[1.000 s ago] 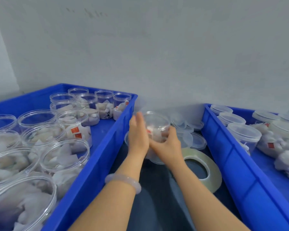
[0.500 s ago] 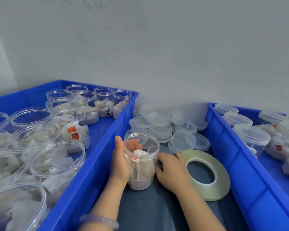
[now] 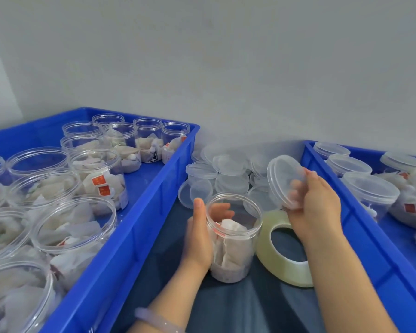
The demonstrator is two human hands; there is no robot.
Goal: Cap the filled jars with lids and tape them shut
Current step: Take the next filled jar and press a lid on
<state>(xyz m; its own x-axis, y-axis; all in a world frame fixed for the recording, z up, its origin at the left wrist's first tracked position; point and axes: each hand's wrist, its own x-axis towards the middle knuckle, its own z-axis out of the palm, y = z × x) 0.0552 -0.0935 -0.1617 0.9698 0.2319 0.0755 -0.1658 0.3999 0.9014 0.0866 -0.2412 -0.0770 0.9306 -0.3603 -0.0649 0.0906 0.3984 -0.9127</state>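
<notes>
A: One jar (image 3: 233,239) stands on the bench (image 3: 238,308) btw the left crate (image 3: 139,224) and right crate (image 3: 370,248). It's open, w/ teabags inside. Left hand (image 3: 197,239) wraps it, thumb on the near side, fingers (image 3: 220,210) curled round the far wall.

B: And the lid (image 3: 283,181)?

A: Right hand (image 3: 317,207) has it clamped by the lower edge. It's tilted, up and right of the jar mouth, not touching.

B: Best way to seat it?

A: Level it, centre it over the rim, then press or twist. Can't tell from here if it's threaded or snap-on. Keep the left grip low so the rim's free. Tape roll (image 3: 283,251) lies flat just beside the jar, handy for sealing.
</notes>
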